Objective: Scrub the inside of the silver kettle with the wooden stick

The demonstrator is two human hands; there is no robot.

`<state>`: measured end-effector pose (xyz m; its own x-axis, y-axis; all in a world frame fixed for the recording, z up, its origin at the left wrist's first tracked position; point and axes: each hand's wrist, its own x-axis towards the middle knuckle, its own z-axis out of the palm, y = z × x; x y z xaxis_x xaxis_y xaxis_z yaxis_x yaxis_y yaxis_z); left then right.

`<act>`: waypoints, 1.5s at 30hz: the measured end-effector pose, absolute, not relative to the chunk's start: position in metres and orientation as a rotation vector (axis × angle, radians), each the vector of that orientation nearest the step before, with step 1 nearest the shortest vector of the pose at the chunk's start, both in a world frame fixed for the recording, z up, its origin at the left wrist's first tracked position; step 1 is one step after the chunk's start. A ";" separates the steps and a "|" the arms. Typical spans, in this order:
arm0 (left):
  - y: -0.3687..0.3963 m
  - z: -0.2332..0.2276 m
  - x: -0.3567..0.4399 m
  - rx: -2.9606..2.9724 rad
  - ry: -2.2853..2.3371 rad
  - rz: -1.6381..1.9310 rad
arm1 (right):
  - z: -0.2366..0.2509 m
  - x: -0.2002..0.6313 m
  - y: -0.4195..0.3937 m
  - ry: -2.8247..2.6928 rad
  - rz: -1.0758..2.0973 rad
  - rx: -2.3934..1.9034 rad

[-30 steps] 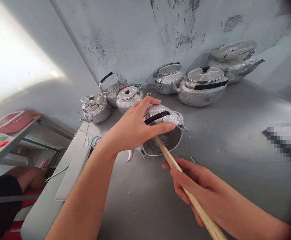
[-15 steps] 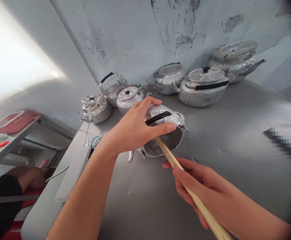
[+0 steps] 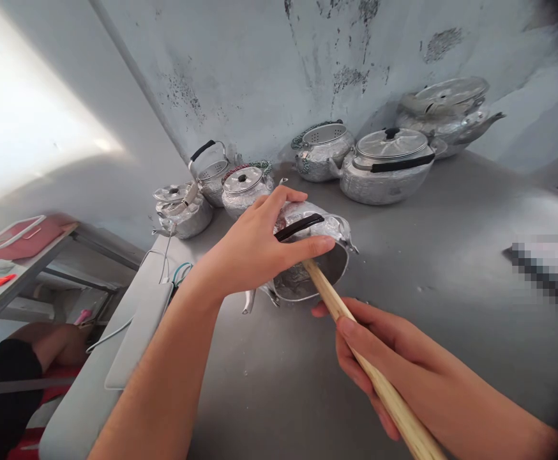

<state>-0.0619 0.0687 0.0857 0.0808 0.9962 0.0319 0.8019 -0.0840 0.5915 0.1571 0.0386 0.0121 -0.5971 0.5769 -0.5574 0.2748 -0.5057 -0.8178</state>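
A silver metal kettle (image 3: 338, 231) without a lid lies tipped on the table, its open mouth facing me. My left hand (image 3: 257, 252) clasps its upper side, thumb stretched over the black handle grip (image 3: 299, 227) and fingers behind. The kettle's spout (image 3: 248, 301) points down towards me at the left. In my right hand (image 3: 379, 354) is a pale wooden stick (image 3: 327, 292), fingers wrapped round it and thumb along the top. The stick reaches into the kettle's mouth; its far end is hidden inside.
Several other metal kettles stand along the wall, among them a lidded one (image 3: 388, 179) and a smaller one (image 3: 190, 217). A white flat device (image 3: 140, 338) with cables lies at the left edge of the grey table (image 3: 269, 390). Beyond sit a pink basket (image 3: 25, 239) and a person's leg (image 3: 52, 338).
The stick has shifted slightly to the right within the kettle's mouth. My left hand keeps its hold, and the kettle stays nearly in place; the whole view has moved a little.
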 end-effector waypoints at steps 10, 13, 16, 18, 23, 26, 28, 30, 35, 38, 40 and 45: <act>0.066 0.088 -0.054 1.947 1.853 0.573 | 0.012 0.153 0.035 -1.452 2.211 -1.380; 0.064 0.088 -0.051 1.971 1.884 0.544 | 0.013 0.154 0.034 -1.474 2.233 -1.382; 0.063 0.088 -0.049 1.977 1.898 0.521 | 0.010 0.153 0.035 -1.488 2.228 -1.333; 0.063 0.088 -0.050 1.965 1.903 0.516 | 0.010 0.152 0.036 -1.512 2.222 -1.298; 0.063 0.088 -0.050 1.971 1.906 0.519 | 0.011 0.152 0.036 -1.506 2.221 -1.283; 0.063 0.088 -0.049 1.962 1.916 0.511 | 0.009 0.155 0.034 -1.529 2.215 -1.265; 0.063 0.089 -0.049 1.945 1.932 0.510 | 0.007 0.156 0.033 -1.549 2.214 -1.259; 0.063 0.089 -0.049 1.925 1.949 0.499 | 0.008 0.156 0.034 -1.555 2.194 -1.247; 0.062 0.090 -0.049 1.931 1.954 0.484 | 0.015 0.153 0.037 -1.559 2.211 -1.322; 0.062 0.090 -0.048 1.925 1.963 0.480 | 0.014 0.154 0.037 -1.535 2.218 -1.265; 0.063 0.090 -0.049 1.923 1.965 0.478 | 0.012 0.155 0.036 -1.528 2.210 -1.242; 0.063 0.091 -0.050 1.926 1.963 0.482 | 0.010 0.155 0.036 -1.543 2.203 -1.283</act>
